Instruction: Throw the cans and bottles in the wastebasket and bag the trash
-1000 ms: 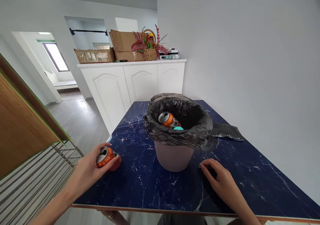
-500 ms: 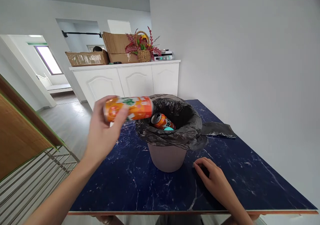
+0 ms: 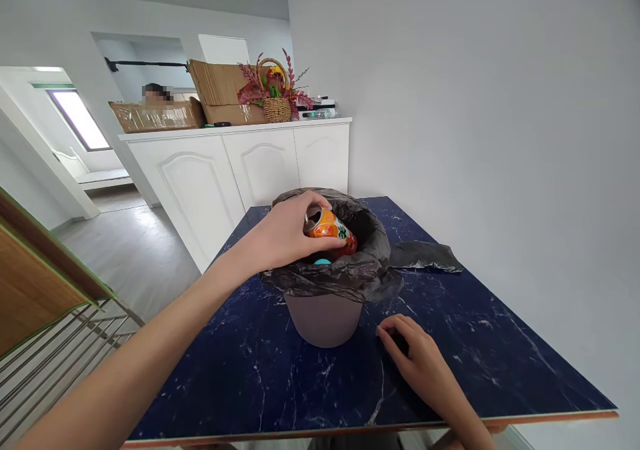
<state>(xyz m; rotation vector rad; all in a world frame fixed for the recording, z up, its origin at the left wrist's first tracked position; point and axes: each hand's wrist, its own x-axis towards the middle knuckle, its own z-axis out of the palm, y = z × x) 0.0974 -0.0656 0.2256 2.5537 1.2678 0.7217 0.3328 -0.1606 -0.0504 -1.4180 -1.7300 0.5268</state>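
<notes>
Starting at the lower left of the frame, I see a brown panel [image 3: 40,283] beside a metal rack [image 3: 127,311]. In the upper left a blurred head [image 3: 157,93] shows behind a low cardboard box [image 3: 155,118] on a white cabinet [image 3: 190,170], with a flower basket [image 3: 277,110] farther right. My left hand [image 3: 280,232] reaches to the centre, thumb and fingers closed around an orange can [image 3: 334,228], which I hold tilted in the mouth of a bin [image 3: 325,320] lined with a black bag [image 3: 325,281]. Right of centre, low down, my right hand [image 3: 413,353] rests on the blue table [image 3: 500,363], fingers loosely curled against the thumb, holding nothing I can see. Above it, slightly farther right, black plastic [image 3: 427,257] lies beside the bin.
</notes>
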